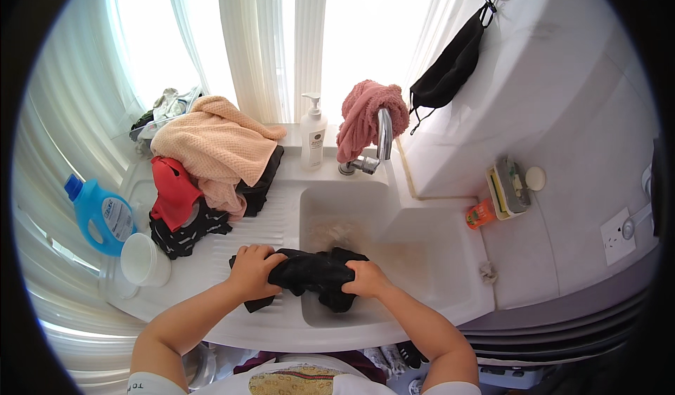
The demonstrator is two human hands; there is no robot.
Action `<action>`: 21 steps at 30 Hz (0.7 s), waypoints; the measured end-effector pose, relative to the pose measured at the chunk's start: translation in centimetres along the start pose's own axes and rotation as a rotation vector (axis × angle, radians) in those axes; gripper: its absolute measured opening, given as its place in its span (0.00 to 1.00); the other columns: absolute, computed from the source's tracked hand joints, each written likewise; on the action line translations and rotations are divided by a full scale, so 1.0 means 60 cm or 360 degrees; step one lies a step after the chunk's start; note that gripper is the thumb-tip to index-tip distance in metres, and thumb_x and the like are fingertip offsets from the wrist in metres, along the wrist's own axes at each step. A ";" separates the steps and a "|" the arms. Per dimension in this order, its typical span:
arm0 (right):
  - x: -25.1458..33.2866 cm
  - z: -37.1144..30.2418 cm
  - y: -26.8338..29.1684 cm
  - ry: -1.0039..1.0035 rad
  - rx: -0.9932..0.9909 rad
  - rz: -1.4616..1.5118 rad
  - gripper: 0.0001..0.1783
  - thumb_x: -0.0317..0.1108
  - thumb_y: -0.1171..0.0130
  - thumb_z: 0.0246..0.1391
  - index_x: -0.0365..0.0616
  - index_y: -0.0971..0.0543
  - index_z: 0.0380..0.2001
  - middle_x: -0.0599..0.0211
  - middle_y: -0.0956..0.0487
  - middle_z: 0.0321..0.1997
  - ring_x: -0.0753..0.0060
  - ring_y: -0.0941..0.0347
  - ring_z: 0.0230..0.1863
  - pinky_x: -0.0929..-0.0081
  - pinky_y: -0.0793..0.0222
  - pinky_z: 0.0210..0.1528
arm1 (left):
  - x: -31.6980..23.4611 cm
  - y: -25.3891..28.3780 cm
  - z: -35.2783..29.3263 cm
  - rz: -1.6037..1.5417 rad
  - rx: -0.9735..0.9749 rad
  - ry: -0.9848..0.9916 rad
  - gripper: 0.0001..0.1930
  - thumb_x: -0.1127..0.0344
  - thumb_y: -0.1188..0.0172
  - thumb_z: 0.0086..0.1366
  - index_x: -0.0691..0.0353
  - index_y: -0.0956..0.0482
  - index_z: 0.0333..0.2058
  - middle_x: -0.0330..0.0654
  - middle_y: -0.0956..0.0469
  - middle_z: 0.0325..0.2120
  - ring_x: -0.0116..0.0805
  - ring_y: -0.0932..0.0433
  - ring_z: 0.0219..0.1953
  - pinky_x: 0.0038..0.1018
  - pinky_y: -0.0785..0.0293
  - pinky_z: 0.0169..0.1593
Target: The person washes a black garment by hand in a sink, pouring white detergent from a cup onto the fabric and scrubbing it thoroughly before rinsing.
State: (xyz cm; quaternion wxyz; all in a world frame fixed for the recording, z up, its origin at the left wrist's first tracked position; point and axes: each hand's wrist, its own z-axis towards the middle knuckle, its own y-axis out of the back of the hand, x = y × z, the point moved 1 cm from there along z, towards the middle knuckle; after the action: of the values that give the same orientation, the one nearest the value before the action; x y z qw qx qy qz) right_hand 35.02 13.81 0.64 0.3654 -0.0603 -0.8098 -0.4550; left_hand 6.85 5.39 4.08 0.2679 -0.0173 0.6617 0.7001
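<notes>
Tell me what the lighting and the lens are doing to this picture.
In the head view, the window is washed out to near white; the fisheye bows the sink's front edge and leaves black corners; the tap catches bright highlights; the black cloth over the sink shows its folds only faintly.

Curled left hand (253, 272), curled right hand (367, 279)

- Two bare hands: one left hand (254, 271), one right hand (368, 279)
- One held black cloth (315, 277)
- One white sink (450, 272)
- One chrome faucet (384, 135)
- Two towels: one peach towel (211, 138), one pink towel (358, 113)
- One red cloth (172, 191)
- One white pump bottle (313, 143)
- One blue jug (117, 216)
- One white tub (145, 261)
- One wall outlet (617, 237)
</notes>
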 end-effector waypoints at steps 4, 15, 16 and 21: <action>-0.002 -0.085 0.203 -0.0075 -0.0132 0.0116 0.19 0.36 0.39 0.30 0.38 0.19 0.30 0.50 0.20 0.26 0.51 0.24 0.29 0.65 0.28 0.35 | -0.068 -0.021 0.092 -0.0687 0.0051 -0.0082 0.34 0.62 0.30 0.40 0.61 0.25 0.51 0.49 0.25 0.42 0.50 0.25 0.46 0.36 0.28 0.50; -0.061 -0.080 0.371 -0.0201 0.0187 -0.0198 0.18 0.36 0.38 0.30 0.37 0.19 0.28 0.53 0.22 0.21 0.60 0.25 0.24 0.67 0.29 0.31 | -0.109 -0.108 0.262 -0.2022 0.0720 0.0323 0.34 0.72 0.38 0.45 0.60 0.28 0.56 0.48 0.24 0.48 0.39 0.25 0.50 0.27 0.32 0.56; -0.096 -0.045 0.333 -0.0299 0.0346 -0.0130 0.21 0.37 0.38 0.32 0.38 0.17 0.33 0.54 0.20 0.25 0.59 0.23 0.27 0.67 0.27 0.33 | -0.085 -0.120 0.266 -0.1714 0.0734 0.0493 0.34 0.72 0.39 0.45 0.59 0.28 0.57 0.47 0.23 0.47 0.38 0.26 0.51 0.27 0.32 0.57; -0.245 0.069 0.089 -0.0335 0.0263 -0.0376 0.30 0.41 0.34 0.43 0.36 0.25 0.50 0.44 0.21 0.47 0.45 0.24 0.49 0.60 0.28 0.52 | -0.032 -0.209 0.297 -0.0267 0.0379 0.0692 0.36 0.71 0.39 0.45 0.50 0.28 0.59 0.51 0.27 0.54 0.47 0.35 0.62 0.41 0.38 0.64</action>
State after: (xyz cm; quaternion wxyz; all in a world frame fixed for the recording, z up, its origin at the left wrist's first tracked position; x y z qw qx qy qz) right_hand 45.78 23.59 -6.50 0.2263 0.0182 -0.8797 -0.4179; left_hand 19.38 21.14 -4.48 0.1765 -0.1905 0.7777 0.5725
